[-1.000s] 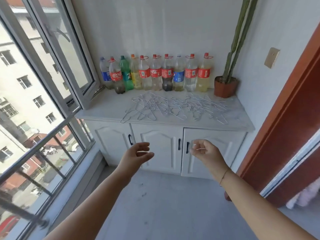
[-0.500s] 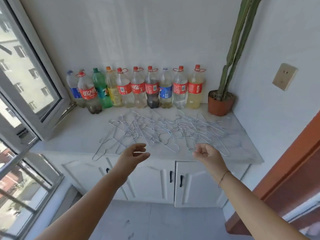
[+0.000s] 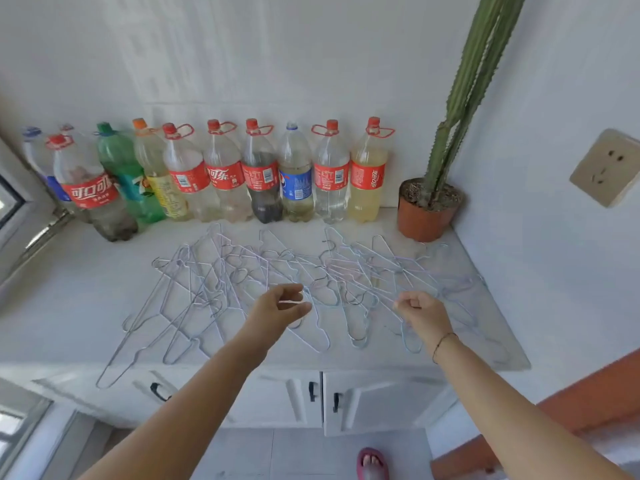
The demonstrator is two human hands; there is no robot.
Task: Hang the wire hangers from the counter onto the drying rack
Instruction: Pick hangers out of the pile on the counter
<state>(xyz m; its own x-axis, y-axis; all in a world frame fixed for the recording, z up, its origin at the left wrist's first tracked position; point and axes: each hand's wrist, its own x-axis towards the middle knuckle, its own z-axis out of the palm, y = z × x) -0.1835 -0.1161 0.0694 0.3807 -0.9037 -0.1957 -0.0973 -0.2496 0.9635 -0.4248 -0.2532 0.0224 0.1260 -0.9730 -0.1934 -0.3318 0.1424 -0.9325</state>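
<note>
Several thin silver wire hangers (image 3: 311,282) lie tangled in a flat spread across the white counter (image 3: 86,289). My left hand (image 3: 277,310) hovers over the middle of the spread, fingers and thumb curved apart with nothing between them. To the right, my right hand (image 3: 420,313) is curled closed just above the hangers; its fingertips sit at a wire, and I cannot tell whether they pinch it. No drying rack is in view.
A row of plastic drink bottles (image 3: 221,174) lines the back wall. A potted cactus (image 3: 426,213) stands in the right back corner, below a wall socket (image 3: 606,168). An open window frame (image 3: 20,216) is at the left. Cabinet doors (image 3: 363,400) sit under the counter.
I have stepped closer to the counter; both hands have moved from in front of the cabinet doors to over the hanger spread. The right hand has stayed curled, the left open.
</note>
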